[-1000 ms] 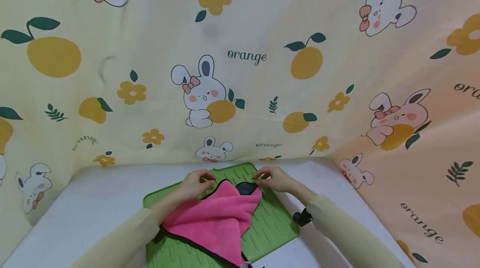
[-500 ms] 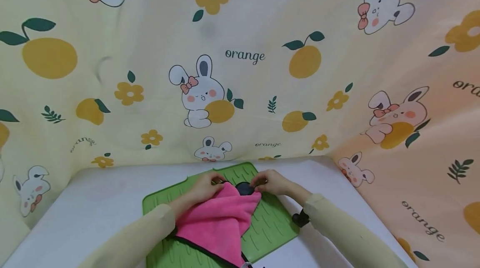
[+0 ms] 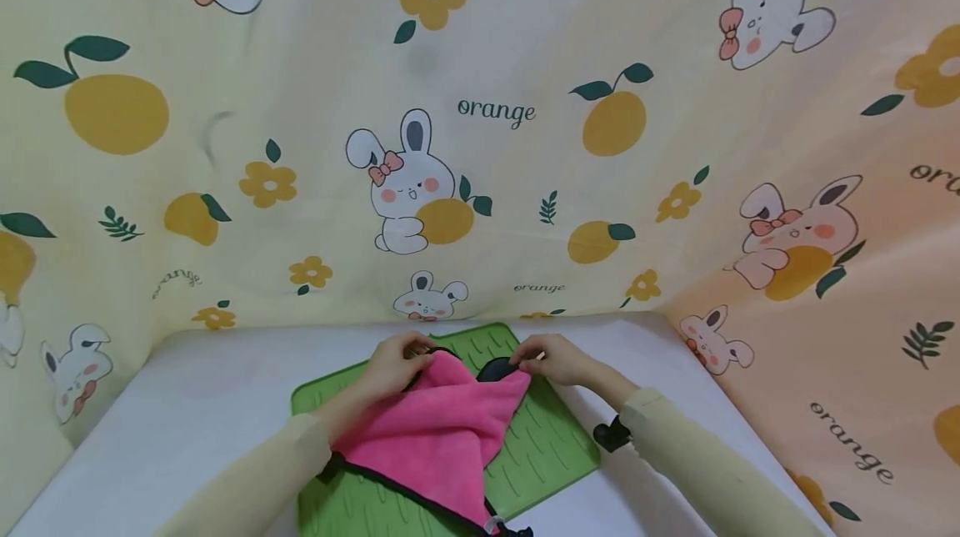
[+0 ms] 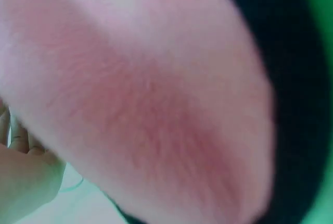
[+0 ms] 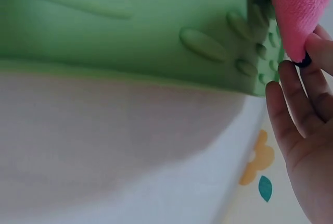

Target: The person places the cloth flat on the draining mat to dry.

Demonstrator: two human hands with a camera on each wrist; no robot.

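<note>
A pink plush cloth (image 3: 442, 437) with black edging lies bunched over a green ridged mat (image 3: 555, 437). At its far left edge, my left hand (image 3: 393, 366) pinches the border between thumb and fingers. My right hand (image 3: 558, 360) pinches the far right corner, where a dark patch of the underside shows. Close up in the right wrist view, the thumb and index finger of the right hand (image 5: 307, 130) grip the cloth's black-edged tip (image 5: 299, 47); the other fingers extend beneath. The left wrist view is mostly filled by the cloth (image 4: 145, 88), which partly hides the left hand (image 4: 28, 182).
The mat rests on a white table (image 3: 202, 387). Behind and on the right hang cream sheets (image 3: 510, 178) printed with rabbits and oranges. A small black item with a clear ring (image 3: 513, 529) sits at the cloth's near corner.
My left hand has closed on the cloth's far left edge. Both hands have shifted slightly, and the cloth's far edge has risen a little with them.
</note>
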